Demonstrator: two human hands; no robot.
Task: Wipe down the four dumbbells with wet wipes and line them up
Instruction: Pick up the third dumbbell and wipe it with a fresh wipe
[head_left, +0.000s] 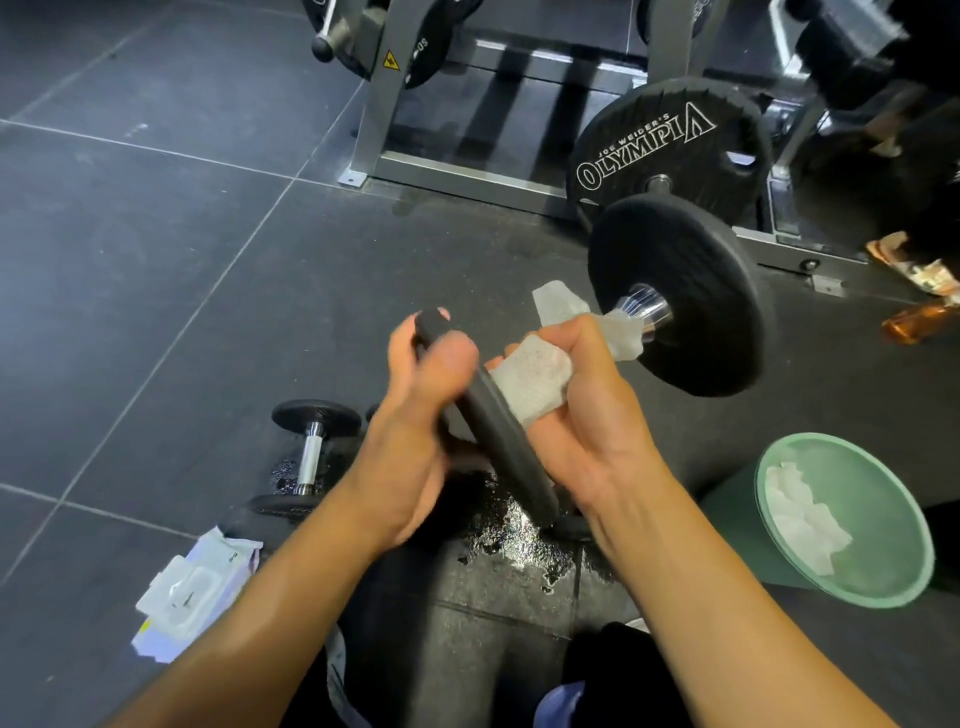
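Handle of held dumbbell (701, 249): covered by right hand (587, 415) and wet wipe (530, 379) | floor dumbbell (310, 452) near plate: partly behind left forearm (291, 597) | wipes pack (192, 587) print: too small to read | orange bottle (919, 319): cut by right edge | top-right corner: blurred

Dumbbells: two for sure. One held dumbbell (680, 296) up-left of the green bin (732, 525), one floor dumbbell (310, 457) well left of the bin. Dark rounded edge (571, 527) just left of the bin: cannot tell whether another dumbbell.

Hands: two, left hand (415, 415) and right hand (587, 415), both left of the bin.

Wet wipe (530, 379) in hand: one. Used wipes (800, 514) inside the bin: crumpled heap, uncountable. Wipe pack (192, 587): one, far left of the bin. Bin: one.

Lettered weight plate (649, 145): one, above the bin. Rack plates (423, 57): at least two, far up-left, cropped. Rack (376, 119): one. Orange bottle (919, 322): one, above-right of the bin.
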